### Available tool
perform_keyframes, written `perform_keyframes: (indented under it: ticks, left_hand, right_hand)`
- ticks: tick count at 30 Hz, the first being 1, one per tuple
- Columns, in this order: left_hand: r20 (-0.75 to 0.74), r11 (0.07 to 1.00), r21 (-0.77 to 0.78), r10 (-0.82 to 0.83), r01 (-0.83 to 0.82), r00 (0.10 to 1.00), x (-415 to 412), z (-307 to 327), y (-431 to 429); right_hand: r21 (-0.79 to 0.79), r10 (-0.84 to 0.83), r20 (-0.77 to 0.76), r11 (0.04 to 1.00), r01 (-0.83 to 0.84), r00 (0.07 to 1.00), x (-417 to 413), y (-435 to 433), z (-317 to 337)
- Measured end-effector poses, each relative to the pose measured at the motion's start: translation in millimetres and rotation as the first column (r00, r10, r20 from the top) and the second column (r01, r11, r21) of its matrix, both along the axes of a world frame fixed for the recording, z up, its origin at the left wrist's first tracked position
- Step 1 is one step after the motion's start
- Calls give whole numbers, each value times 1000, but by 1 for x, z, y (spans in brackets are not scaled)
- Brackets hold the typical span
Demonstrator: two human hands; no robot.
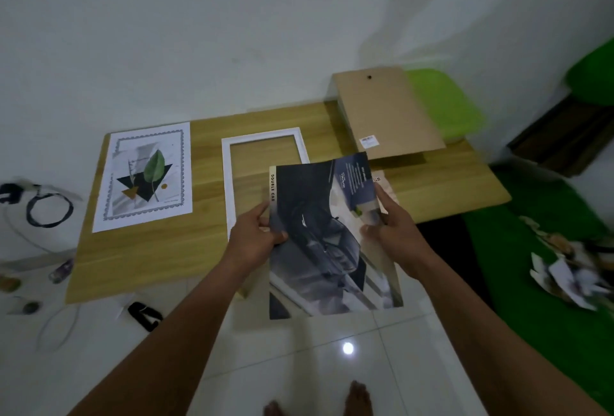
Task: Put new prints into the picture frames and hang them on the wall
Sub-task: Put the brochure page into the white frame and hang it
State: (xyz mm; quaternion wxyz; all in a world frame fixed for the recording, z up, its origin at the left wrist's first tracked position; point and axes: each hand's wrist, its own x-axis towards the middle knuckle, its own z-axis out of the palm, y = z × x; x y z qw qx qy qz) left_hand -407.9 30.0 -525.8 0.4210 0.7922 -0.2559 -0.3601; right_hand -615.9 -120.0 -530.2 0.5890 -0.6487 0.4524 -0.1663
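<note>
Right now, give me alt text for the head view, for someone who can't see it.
The left hand and right hand hold a car print by its side edges over the near edge of a wooden table. On the table lie an empty white frame and, to its left, a leaf print; a brown backing board sits at the far right.

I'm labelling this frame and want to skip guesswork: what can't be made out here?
Head view:
- white frame: near right corner hidden by the car print.
- Small text on the print's blue panel: blurred.
- Sheet behind the print's right edge: mostly covered.
- Scraps at far right: blurred.
- Label on the backing board: too small.
</note>
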Motion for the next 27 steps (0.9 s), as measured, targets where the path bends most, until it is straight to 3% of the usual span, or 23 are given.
perform_keyframes:
  ticks: [9,14,17,21,27]
  left_hand:
    - [-20,998,50,-26,27,999,-80,-48,-54]
    - [103,997,73,-29,21,994,-112,-67,-99]
    - [212,992,118,-78,53,974,-119,-79,-120]
    - [334,987,157,-70,17,940,-123,-84,-136]
    - [528,929,369,-224,16,819,-118,-77,-145]
  right_hand:
    - [12,-61,-184,998,65,981,-79,-53,-52]
    - [-47,-43,-260,998,32,965,-99,-100,-69]
    - [-166,-4,-325,985,-53,946,-97,-128,-81]
    - [-317,15,-446,933,-173,895,-86,-147,-93]
    - [-482,-30,-589,816,-321,807,-75,-145,-96]
